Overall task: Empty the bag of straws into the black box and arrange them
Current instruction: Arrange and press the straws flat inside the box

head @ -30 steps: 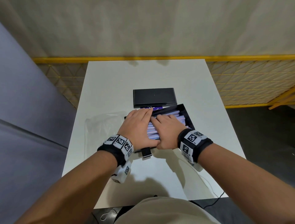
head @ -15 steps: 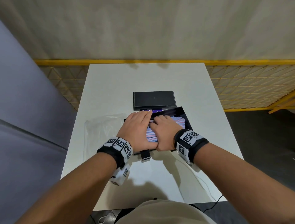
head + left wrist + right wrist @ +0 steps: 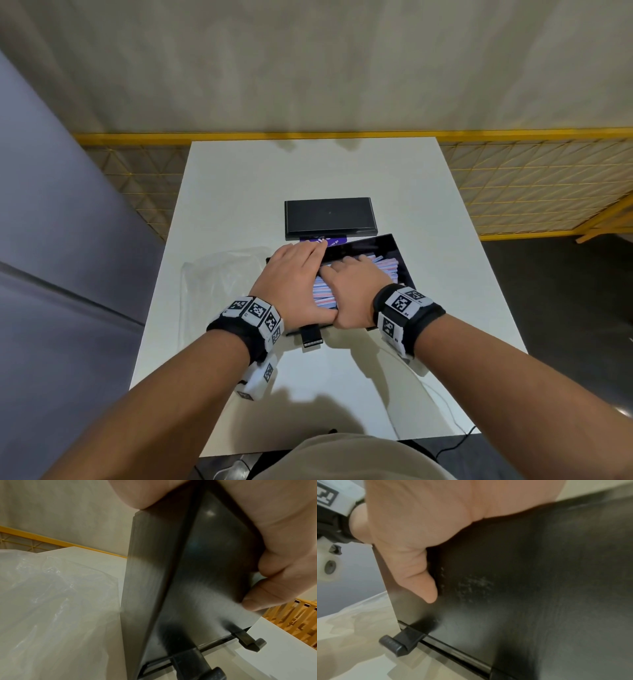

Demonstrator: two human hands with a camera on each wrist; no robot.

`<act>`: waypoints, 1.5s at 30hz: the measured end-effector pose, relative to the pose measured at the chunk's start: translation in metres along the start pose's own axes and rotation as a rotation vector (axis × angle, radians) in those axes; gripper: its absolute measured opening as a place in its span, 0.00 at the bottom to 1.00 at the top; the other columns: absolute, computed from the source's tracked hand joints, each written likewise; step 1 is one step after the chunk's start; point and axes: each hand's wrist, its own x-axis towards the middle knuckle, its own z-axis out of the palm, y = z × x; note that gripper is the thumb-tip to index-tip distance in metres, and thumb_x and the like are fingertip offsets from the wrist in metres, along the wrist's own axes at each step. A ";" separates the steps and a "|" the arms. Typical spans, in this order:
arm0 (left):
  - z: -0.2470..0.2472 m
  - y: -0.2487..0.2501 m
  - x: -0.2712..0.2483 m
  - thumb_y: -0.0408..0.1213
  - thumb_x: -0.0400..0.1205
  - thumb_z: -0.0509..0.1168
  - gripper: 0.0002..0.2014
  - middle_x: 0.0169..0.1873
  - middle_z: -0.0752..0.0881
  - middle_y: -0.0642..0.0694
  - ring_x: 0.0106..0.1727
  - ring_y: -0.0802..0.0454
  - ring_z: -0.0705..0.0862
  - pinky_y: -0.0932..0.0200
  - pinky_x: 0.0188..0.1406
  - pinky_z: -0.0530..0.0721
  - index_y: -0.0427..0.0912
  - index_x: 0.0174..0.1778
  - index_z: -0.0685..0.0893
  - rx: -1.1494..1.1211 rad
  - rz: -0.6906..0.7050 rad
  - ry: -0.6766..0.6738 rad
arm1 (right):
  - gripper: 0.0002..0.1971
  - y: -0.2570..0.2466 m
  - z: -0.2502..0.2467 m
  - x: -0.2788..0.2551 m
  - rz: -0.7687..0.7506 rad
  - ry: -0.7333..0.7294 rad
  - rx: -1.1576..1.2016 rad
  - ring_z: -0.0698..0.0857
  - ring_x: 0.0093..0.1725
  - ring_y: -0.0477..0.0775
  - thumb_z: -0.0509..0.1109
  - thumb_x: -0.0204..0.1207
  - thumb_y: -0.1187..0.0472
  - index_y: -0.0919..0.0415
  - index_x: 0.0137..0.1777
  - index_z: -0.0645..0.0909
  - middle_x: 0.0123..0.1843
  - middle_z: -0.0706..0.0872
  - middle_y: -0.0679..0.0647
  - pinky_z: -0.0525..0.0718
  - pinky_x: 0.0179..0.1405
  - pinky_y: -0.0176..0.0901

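Observation:
The black box (image 3: 363,246) sits mid-table, tipped with its far edge raised and its near edge low. Pink-and-blue straws (image 3: 383,265) fill it. My left hand (image 3: 294,277) lies over the box's left part, fingers across the straws. Beside it, my right hand (image 3: 352,291) covers the straws too. In the left wrist view my left thumb (image 3: 274,588) presses the box's dark outer side (image 3: 188,574). The right thumb (image 3: 419,574) presses the outer side (image 3: 539,588) as well. Both hands grip the box. The empty clear bag (image 3: 219,284) lies left of it.
The black lid (image 3: 329,216) lies flat just behind the box, a purple card (image 3: 325,241) between them. A clasp tab (image 3: 311,337) sticks out from the box's near edge. The white table (image 3: 308,164) ends close to my body. A yellow fence (image 3: 513,192) runs behind.
The box's far edge has risen and the box has drawn slightly toward me. Both hands stay on it, the right hand's fingers now more curled over the straws.

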 end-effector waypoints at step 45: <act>0.006 -0.014 0.012 0.70 0.78 0.62 0.54 0.83 0.67 0.44 0.80 0.42 0.71 0.45 0.79 0.68 0.42 0.92 0.48 0.184 0.080 -0.088 | 0.19 0.018 -0.003 -0.031 0.033 -0.221 0.292 0.84 0.38 0.58 0.65 0.61 0.41 0.54 0.45 0.81 0.38 0.86 0.51 0.85 0.38 0.48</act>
